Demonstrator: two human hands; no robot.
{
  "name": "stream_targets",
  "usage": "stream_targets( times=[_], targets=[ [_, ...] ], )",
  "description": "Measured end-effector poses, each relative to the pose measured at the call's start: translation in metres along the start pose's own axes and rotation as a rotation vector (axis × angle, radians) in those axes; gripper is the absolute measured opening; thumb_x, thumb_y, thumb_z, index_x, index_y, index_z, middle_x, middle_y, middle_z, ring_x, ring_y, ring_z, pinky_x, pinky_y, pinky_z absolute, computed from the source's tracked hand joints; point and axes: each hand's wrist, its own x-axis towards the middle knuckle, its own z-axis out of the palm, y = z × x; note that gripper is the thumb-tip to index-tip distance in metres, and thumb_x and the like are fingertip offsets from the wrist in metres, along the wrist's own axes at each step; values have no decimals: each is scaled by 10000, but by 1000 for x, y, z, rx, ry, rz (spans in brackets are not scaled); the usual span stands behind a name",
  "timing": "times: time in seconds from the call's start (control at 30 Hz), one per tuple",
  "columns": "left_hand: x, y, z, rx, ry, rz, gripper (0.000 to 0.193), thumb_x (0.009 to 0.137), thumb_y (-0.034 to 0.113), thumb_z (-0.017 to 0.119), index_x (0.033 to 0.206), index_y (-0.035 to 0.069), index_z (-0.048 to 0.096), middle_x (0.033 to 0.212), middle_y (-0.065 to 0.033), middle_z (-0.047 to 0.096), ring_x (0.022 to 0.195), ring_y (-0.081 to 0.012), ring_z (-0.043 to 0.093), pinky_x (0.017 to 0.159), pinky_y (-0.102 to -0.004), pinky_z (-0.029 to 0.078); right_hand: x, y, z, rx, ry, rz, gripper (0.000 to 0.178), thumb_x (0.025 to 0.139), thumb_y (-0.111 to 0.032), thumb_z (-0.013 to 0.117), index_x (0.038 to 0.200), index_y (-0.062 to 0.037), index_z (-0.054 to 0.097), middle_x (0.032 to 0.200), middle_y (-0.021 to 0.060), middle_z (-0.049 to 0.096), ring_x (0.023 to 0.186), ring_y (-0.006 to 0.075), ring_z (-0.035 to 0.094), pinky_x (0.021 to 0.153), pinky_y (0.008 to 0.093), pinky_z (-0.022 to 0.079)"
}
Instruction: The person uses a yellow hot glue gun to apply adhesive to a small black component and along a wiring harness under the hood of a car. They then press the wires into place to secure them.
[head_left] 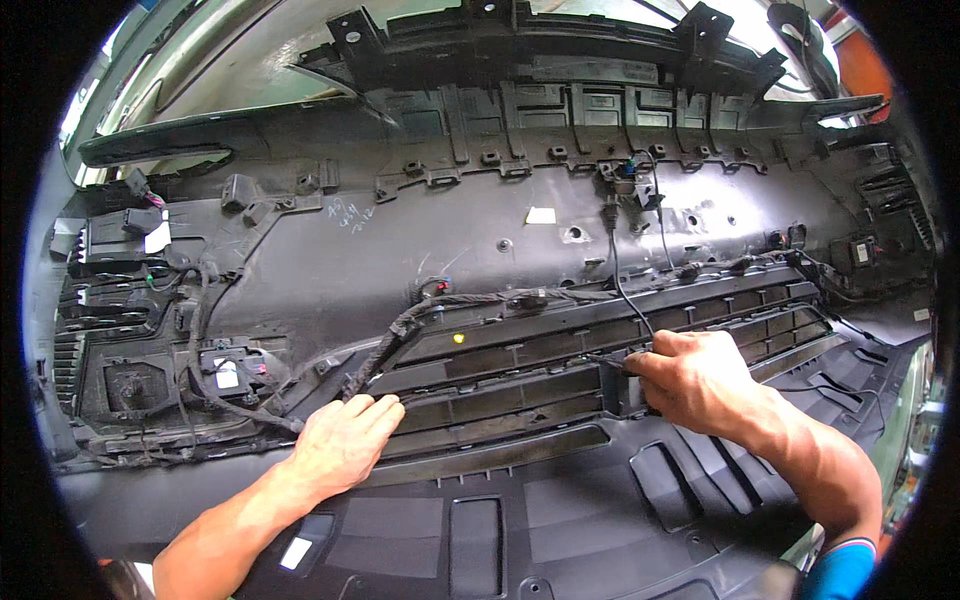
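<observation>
A large black car bumper (430,235) lies with its inner side up, and a slatted grille (540,355) runs across its middle. My right hand (690,380) is closed at the grille's centre, thumb and fingertips pinching the end of a thin black cable (622,275); the tip itself is mostly hidden. That cable runs up to a small sensor bracket (632,185). At the grille's left end my left hand (345,440) is curled, fingers together, beside the taped wiring harness (375,362). What its fingertips grip, if anything, is hidden.
The harness continues along the grille's upper edge to the right. Black modules (235,370) and connectors sit at the left end, with another module (862,252) at the right. A ribbed lower panel (560,520) lies nearest me. A bracketed black beam (520,40) rises at the back.
</observation>
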Motion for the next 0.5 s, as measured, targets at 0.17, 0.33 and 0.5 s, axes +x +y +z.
stream_targets(
  times=[0.17, 0.33, 0.5],
  targets=[
    [-3, -2, 0, 44, -98, 7, 482, 833, 140, 787, 1287, 23, 678, 1361, -109, 706, 1060, -251, 688, 811, -375, 579, 0, 0, -1, -1, 30, -22, 246, 825, -146, 773, 1068, -113, 751, 837, 87, 627, 731, 335, 693, 658, 462, 585],
    [-5, -5, -1, 51, -95, 37, 421, 845, 140, 768, 1244, 36, 687, 1373, -115, 720, 1061, -243, 694, 797, -365, 585, 0, -1, -1, -3, 33, -14, 237, 819, -140, 768, 1055, -121, 756, 827, 91, 622, 728, 343, 689, 657, 466, 581],
    [-6, -7, 0, 49, -63, 64, 393, 861, 144, 742, 1238, 43, 693, 1365, -121, 733, 1065, -236, 709, 800, -359, 591, 1, -1, -1, -32, -14, 8, 297, 812, -124, 780, 1108, -125, 796, 817, 87, 620, 711, 331, 686, 650, 457, 576]
  ],
)
